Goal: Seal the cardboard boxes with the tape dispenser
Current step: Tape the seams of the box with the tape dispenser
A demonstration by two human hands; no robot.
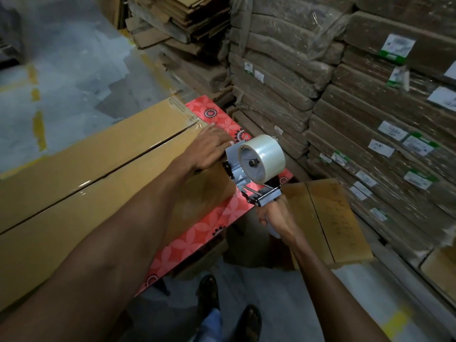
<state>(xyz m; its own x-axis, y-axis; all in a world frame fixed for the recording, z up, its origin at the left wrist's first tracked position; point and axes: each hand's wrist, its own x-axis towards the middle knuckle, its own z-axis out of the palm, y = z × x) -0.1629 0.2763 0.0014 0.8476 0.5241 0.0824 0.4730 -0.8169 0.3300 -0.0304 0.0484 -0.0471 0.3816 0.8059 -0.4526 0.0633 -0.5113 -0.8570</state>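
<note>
A long flat cardboard box (103, 169) lies on a red flower-patterned table (222, 119), with clear tape shining along its centre seam. My left hand (209, 150) rests palm down on the box's right edge, fingers spread, right beside the dispenser's metal front. My right hand (272, 218) grips the handle of the tape dispenser (256, 166), which carries a big roll of clear tape and sits at the box's right side, over the table's edge.
Tall stacks of wrapped flat cartons with white labels (370, 119) fill the right side. Loose flattened cardboard (182, 25) is piled at the back. A small brown box (328, 218) stands just right of my right hand. My feet (227, 307) are on the grey floor below.
</note>
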